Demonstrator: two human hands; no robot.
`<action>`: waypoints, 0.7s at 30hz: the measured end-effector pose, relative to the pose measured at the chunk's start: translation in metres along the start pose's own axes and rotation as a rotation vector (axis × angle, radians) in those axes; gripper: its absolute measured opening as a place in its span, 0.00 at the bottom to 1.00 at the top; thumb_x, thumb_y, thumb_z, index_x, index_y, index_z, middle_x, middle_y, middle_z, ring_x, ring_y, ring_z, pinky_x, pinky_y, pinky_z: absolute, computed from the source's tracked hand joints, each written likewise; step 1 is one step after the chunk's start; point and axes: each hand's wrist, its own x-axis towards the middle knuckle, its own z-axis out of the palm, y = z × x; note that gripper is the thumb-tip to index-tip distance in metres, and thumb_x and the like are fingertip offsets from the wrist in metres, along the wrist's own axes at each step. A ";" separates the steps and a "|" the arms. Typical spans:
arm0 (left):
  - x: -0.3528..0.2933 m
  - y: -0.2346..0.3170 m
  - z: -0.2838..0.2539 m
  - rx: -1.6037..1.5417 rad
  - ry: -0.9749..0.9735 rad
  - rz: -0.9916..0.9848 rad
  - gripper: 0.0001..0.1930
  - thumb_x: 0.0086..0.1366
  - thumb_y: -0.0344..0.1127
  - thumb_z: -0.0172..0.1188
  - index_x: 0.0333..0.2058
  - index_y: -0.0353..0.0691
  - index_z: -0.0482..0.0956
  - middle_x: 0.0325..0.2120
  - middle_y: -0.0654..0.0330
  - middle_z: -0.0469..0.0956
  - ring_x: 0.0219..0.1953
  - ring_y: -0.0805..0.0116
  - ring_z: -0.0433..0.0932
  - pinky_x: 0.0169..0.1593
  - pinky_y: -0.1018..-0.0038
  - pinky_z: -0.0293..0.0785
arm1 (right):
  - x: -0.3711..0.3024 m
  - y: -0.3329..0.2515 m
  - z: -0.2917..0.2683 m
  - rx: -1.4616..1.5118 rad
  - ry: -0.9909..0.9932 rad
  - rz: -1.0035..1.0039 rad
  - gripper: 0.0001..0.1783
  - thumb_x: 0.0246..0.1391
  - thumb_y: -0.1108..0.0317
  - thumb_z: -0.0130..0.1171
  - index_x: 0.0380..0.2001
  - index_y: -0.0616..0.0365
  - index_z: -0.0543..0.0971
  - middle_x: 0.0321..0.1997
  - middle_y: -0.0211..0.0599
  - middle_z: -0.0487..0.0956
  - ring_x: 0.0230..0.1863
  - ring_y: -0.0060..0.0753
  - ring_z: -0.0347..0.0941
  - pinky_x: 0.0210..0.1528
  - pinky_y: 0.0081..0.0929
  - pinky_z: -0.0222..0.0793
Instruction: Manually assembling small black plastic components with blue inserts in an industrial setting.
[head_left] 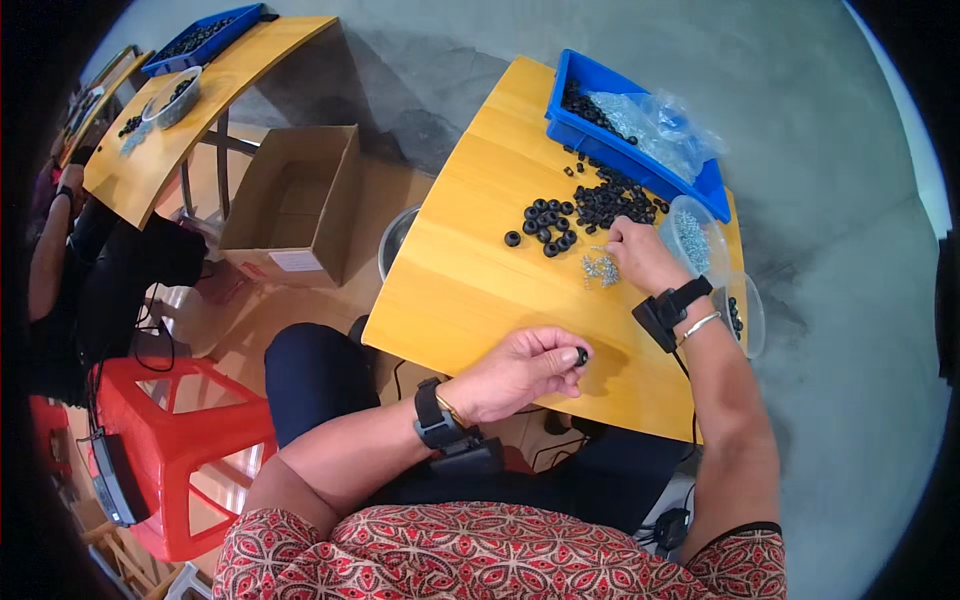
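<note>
My left hand (520,375) is closed, a small round black part (582,357) pinched between its thumb and fingers above the table's near edge. Further off on the right, my right hand (640,250) has its fingertips pinched together over the table. A small silver metal piece (598,248) shows at those fingertips. Just below them lies a small pile of silver pieces like screws (600,270). Beyond is a heap of small black cylindrical parts (612,200), and left of it several round black knob-like parts (550,220) are scattered.
At the yellow table's (450,270) far side stands a blue tray (640,150) with black parts and plastic bags. A clear tub (692,235) of silver pieces and another tub (752,315) sit right. Left are a cardboard box (295,200), metal bowl (395,240), red stool (180,430) and another person (60,230).
</note>
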 end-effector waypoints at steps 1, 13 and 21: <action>-0.001 0.001 -0.001 0.000 -0.002 0.001 0.10 0.63 0.33 0.47 0.39 0.35 0.71 0.30 0.61 0.71 0.31 0.72 0.71 0.41 0.73 0.70 | -0.002 -0.001 -0.001 -0.002 0.000 0.000 0.06 0.44 0.72 0.53 0.26 0.63 0.69 0.24 0.56 0.72 0.32 0.56 0.69 0.33 0.41 0.65; -0.002 0.005 0.001 -0.098 0.039 0.120 0.10 0.63 0.30 0.46 0.40 0.34 0.72 0.29 0.62 0.71 0.32 0.75 0.70 0.40 0.76 0.71 | -0.108 -0.079 -0.017 1.047 -0.071 -0.081 0.08 0.52 0.77 0.46 0.38 0.62 0.66 0.30 0.31 0.70 0.28 0.18 0.68 0.32 0.16 0.66; -0.001 0.004 0.000 -0.021 0.057 0.130 0.11 0.61 0.34 0.49 0.39 0.36 0.72 0.31 0.60 0.74 0.33 0.72 0.71 0.40 0.78 0.70 | -0.117 -0.086 -0.004 1.185 -0.116 -0.107 0.13 0.53 0.73 0.49 0.42 0.64 0.68 0.31 0.34 0.72 0.30 0.22 0.70 0.34 0.19 0.67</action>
